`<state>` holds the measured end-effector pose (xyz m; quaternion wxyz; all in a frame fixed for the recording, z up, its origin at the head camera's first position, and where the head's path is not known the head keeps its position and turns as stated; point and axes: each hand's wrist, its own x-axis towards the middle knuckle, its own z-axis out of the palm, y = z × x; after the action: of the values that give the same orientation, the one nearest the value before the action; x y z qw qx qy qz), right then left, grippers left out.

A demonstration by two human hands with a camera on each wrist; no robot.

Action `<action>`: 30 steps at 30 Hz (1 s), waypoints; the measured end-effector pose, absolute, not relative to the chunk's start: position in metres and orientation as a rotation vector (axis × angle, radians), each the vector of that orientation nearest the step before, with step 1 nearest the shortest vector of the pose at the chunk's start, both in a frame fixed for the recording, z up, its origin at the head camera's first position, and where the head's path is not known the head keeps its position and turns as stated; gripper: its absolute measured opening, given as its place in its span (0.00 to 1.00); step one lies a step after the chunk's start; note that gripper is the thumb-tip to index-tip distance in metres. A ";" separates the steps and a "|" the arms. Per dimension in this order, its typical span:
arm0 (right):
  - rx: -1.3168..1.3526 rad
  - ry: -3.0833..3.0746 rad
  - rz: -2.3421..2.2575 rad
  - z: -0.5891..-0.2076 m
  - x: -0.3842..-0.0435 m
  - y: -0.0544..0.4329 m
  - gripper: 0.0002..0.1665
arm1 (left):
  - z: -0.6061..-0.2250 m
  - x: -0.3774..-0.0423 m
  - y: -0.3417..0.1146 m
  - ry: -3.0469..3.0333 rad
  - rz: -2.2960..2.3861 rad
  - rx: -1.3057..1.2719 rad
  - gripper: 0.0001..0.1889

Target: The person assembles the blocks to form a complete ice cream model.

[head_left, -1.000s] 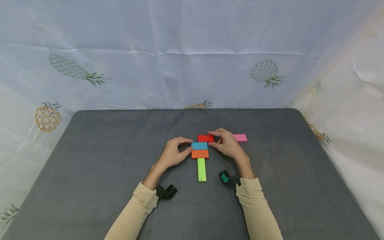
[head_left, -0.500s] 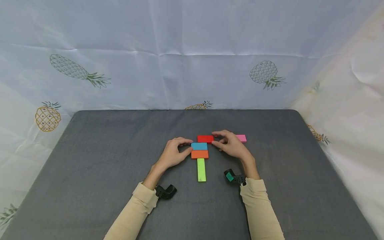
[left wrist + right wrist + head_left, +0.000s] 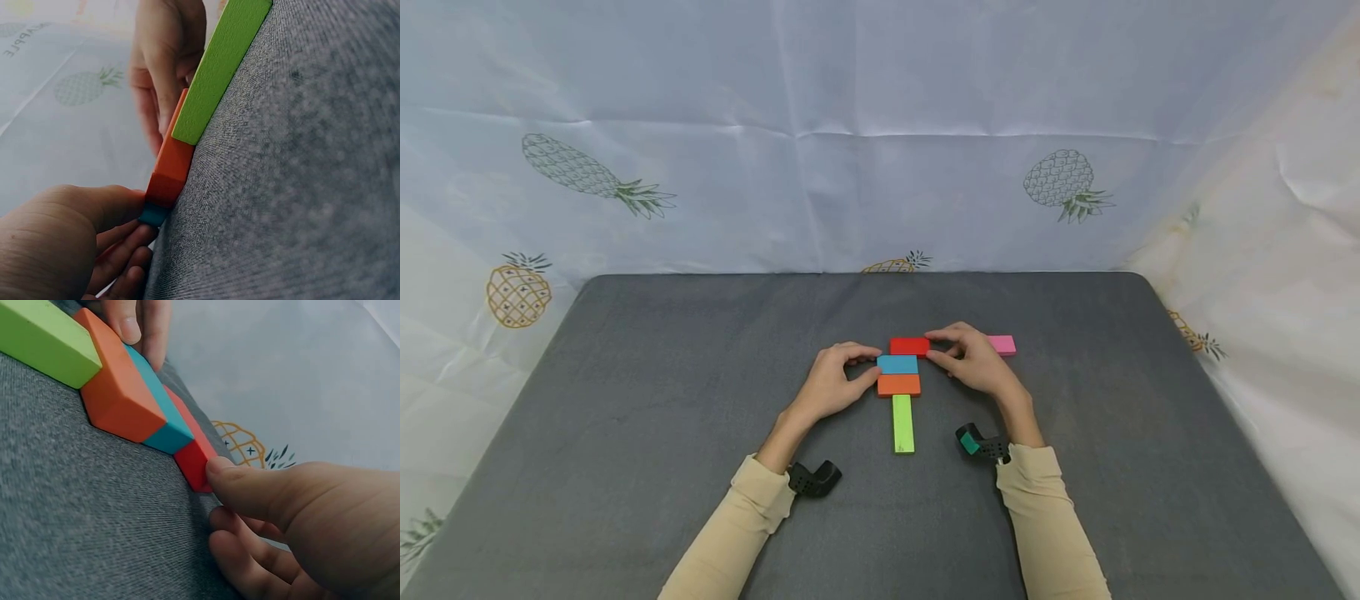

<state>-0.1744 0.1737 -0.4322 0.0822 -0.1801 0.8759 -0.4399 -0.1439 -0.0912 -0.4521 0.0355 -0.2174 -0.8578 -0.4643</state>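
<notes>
Flat on the table lies a row of wooden blocks. The lime green block [image 3: 903,425] points toward me, its far end meeting the orange block [image 3: 898,385]. Against the orange one sits the blue block [image 3: 898,364], and beyond that the red block [image 3: 909,346], offset a little to the right. My left hand [image 3: 835,379] pinches the blue block's left end between thumb and fingers. At the red block's right end, my right hand [image 3: 973,362] pinches it, thumb on the near side as the right wrist view shows. A pink block [image 3: 1003,345] is partly hidden behind the right hand.
The dark grey cloth-covered table [image 3: 662,400] ends at a pale curtain [image 3: 850,200] printed with pineapples, which also hangs at both sides. Black wrist devices [image 3: 815,480] sit on both forearms, below rolled beige sleeves.
My right hand first slid right along the red block to its end, then moved slightly left. The red block shifted a little left with it. The left hand stayed at the blue block.
</notes>
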 end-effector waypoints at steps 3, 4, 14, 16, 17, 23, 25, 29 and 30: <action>-0.558 2.647 -1.281 -0.432 -0.174 0.172 0.22 | -0.452 -0.144 -0.092 -2.637 -1.429 -0.664 0.14; -0.563 2.656 -1.271 -0.432 -0.174 0.172 0.22 | -0.452 -0.144 -0.092 -2.638 -1.430 -0.662 0.14; -0.586 2.689 -1.229 -0.434 -0.173 0.168 0.23 | -0.451 -0.144 -0.091 -2.645 -1.432 -0.656 0.14; -0.585 2.693 -1.231 -0.435 -0.173 0.167 0.23 | -0.450 -0.143 -0.091 -2.643 -1.434 -0.655 0.15; -0.584 2.695 -1.230 -0.435 -0.173 0.167 0.23 | -0.450 -0.143 -0.091 -2.642 -1.435 -0.652 0.15; -0.578 2.714 -1.229 -0.435 -0.173 0.165 0.23 | -0.451 -0.144 -0.091 -2.637 -1.448 -0.644 0.15; -0.577 2.726 -1.231 -0.435 -0.173 0.164 0.23 | -0.451 -0.144 -0.091 -2.634 -1.452 -0.643 0.15; -0.573 2.750 -1.223 -0.434 -0.173 0.162 0.22 | -0.452 -0.144 -0.091 -2.631 -1.459 -0.639 0.14; -0.573 2.752 -1.220 -0.434 -0.173 0.162 0.22 | -0.452 -0.144 -0.092 -2.630 -1.459 -0.638 0.14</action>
<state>-0.1725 0.1615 -0.4341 0.0384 -0.1868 0.8974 -0.3978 -0.1444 -0.0915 -0.4520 0.0335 -0.2074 -0.8549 -0.4743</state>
